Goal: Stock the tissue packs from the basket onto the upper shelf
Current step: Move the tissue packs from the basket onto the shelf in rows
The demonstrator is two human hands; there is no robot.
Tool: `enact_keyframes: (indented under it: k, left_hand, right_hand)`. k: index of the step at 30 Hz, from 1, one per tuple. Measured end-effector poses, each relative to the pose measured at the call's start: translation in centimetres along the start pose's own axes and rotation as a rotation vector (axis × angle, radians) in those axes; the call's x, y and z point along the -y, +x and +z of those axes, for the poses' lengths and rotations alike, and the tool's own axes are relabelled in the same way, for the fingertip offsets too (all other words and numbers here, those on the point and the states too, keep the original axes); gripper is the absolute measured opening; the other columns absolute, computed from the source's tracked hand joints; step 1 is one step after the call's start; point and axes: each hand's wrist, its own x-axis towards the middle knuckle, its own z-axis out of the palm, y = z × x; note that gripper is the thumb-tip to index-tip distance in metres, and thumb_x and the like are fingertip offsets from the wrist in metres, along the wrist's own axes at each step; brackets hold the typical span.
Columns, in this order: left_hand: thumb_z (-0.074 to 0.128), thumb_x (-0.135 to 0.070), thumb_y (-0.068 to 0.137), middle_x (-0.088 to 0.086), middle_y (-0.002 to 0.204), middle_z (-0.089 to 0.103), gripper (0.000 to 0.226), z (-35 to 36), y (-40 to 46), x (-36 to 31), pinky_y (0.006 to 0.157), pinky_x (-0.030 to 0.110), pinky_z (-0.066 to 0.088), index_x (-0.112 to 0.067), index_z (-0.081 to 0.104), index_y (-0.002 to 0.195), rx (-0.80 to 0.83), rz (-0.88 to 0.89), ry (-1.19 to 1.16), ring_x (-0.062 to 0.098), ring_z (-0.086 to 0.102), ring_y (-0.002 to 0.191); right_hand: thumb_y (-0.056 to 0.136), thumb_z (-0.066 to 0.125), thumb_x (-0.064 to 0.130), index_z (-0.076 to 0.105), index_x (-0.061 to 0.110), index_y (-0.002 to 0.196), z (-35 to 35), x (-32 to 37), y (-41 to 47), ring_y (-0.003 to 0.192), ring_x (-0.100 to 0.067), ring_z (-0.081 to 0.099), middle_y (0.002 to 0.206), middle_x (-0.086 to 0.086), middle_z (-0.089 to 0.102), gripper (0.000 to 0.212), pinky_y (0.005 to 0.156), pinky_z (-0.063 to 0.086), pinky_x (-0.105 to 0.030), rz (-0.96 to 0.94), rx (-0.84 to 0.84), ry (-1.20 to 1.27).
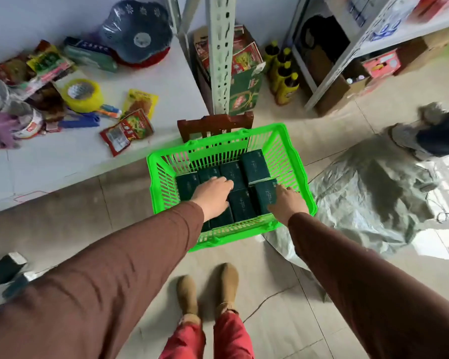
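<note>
- Two hands reach down into a bright green slatted plastic basket (293,161), both arms in brown sleeves.
- The left hand (214,195) lies palm down across the dark green wrapped tissue packs (241,206), fingers spread and loosely bent over their tops; whether it grips one I cannot tell.
- The right hand (288,203) rests at the basket's right side, fingertips touching a pack that stands against the wall there; its grasp is hidden by the back of the hand.
- Beyond both hands, more of the same packs stand in a row, one at the far right raised above the others.
- The basket sits on a dark red-brown wooden stool (215,125), just past the fingertips.
- Further beyond the hands rises a grey perforated metal shelf post (221,55), with a printed cardboard carton (246,81) behind it.
- Left of the left hand, a white shelf board (62,161) carries snack packets, a roll of yellow tape (82,94) and a dark bowl in plastic wrap.
- Right of the right hand, a crumpled silver-grey plastic sheet (368,198) lies on the tiled floor.
- Below the hands show tan shoes and red trousers.
</note>
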Motion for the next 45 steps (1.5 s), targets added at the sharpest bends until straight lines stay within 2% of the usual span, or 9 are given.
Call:
enact_keyframes:
  k: [10, 16, 21, 27, 31, 35, 38, 42, 45]
  left_hand:
    - [0.056, 0.009, 0.083, 0.014, 0.136, 0.047, 0.062, 5.3, 18.6, -0.5, 0.098, 0.045, 0.046, -0.009, 0.040, 0.141, -0.060, 0.148, 0.266, 0.032, 0.046, 0.124]
    - [0.055, 0.009, 0.084, 0.010, 0.156, 0.027, 0.074, 8.2, 24.9, -0.4, 0.112, 0.045, 0.035, -0.011, 0.027, 0.150, -0.060, 0.323, 0.486, 0.030, 0.022, 0.147]
    - [0.061, 0.001, 0.085, 0.008, 0.162, 0.017, 0.089, 8.5, 25.7, -0.6, 0.119, 0.043, 0.022, -0.013, 0.009, 0.156, 0.062, 0.377, 0.659, 0.030, 0.010, 0.149]
    - [0.063, -0.009, 0.084, 0.009, 0.150, 0.034, 0.056, 8.1, 23.2, 1.3, 0.106, 0.036, 0.031, -0.010, 0.050, 0.138, 0.063, 0.323, 0.843, 0.028, 0.025, 0.140]
    - [0.075, -0.041, 0.077, 0.007, 0.129, 0.053, 0.064, 7.5, 18.2, 4.5, 0.095, 0.038, 0.040, -0.012, 0.054, 0.130, 0.079, 0.148, 0.562, 0.026, 0.045, 0.120]
    - [0.078, -0.045, 0.077, 0.011, 0.112, 0.062, 0.066, 3.1, 10.6, 6.7, 0.077, 0.040, 0.048, -0.013, 0.047, 0.125, 0.064, -0.046, 0.137, 0.032, 0.060, 0.104]
    - [0.081, -0.038, 0.073, 0.015, 0.115, 0.063, 0.076, -3.0, 3.4, 8.4, 0.080, 0.040, 0.051, -0.012, 0.043, 0.133, 0.000, -0.138, -0.016, 0.035, 0.061, 0.104]
    - [0.078, -0.023, 0.075, 0.015, 0.122, 0.059, 0.060, -14.2, -7.8, 10.8, 0.088, 0.037, 0.049, -0.010, 0.051, 0.127, -0.184, -0.184, -0.104, 0.033, 0.057, 0.114]
    - [0.081, -0.033, 0.077, 0.009, 0.138, 0.046, 0.071, -22.7, -17.6, 12.7, 0.097, 0.036, 0.042, -0.012, 0.048, 0.136, -0.322, -0.220, -0.021, 0.028, 0.048, 0.125]
  right_hand:
    - [0.090, 0.057, 0.022, 0.040, 0.007, 0.134, 9.7, -3.0, 11.1, 0.122, -0.030, 0.056, 0.132, -0.014, 0.052, 0.050, 0.094, 0.047, -0.035, 0.328, 0.061, 0.044]
    - [0.089, 0.066, 0.026, 0.026, 0.012, 0.143, 13.8, -3.2, 14.4, 0.116, -0.029, 0.053, 0.128, -0.015, 0.049, 0.068, 0.088, 0.047, -0.035, 0.380, -0.015, -0.035]
    - [0.057, 0.090, 0.044, 0.017, 0.008, 0.147, 14.0, -3.8, 14.5, 0.122, -0.030, 0.048, 0.133, -0.015, 0.042, 0.121, 0.095, 0.043, -0.035, 0.382, 0.072, -0.050]
    - [0.061, 0.085, 0.050, 0.037, 0.007, 0.137, 14.0, -3.9, 14.6, 0.133, -0.033, 0.037, 0.141, -0.016, 0.038, 0.100, 0.105, 0.038, -0.037, 0.428, 0.214, 0.052]
    - [0.069, 0.081, 0.029, 0.036, 0.004, 0.128, 12.3, -3.4, 12.7, 0.113, -0.033, 0.058, 0.127, -0.018, 0.057, 0.078, 0.083, 0.045, -0.034, 0.301, 0.187, 0.318]
    - [0.071, 0.079, 0.032, 0.036, 0.007, 0.124, 6.1, -1.6, 7.6, 0.104, -0.032, 0.061, 0.123, -0.014, 0.059, 0.073, 0.070, 0.038, -0.032, 0.059, 0.077, 0.306]
    - [0.071, 0.080, 0.038, 0.041, 0.015, 0.119, -1.8, 1.5, 3.3, 0.098, -0.030, 0.062, 0.115, -0.011, 0.063, 0.066, 0.070, 0.041, -0.033, -0.121, 0.028, 0.268]
    - [0.074, 0.079, 0.040, 0.046, 0.019, 0.127, -14.6, 9.1, -3.2, 0.107, -0.025, 0.058, 0.115, -0.001, 0.060, 0.066, 0.083, 0.045, -0.033, -0.384, -0.058, 0.199]
    - [0.071, 0.081, 0.041, 0.050, 0.024, 0.118, -23.2, 16.5, -9.2, 0.091, -0.019, 0.061, 0.101, 0.005, 0.060, 0.059, 0.072, 0.047, -0.029, -0.595, -0.138, 0.174]
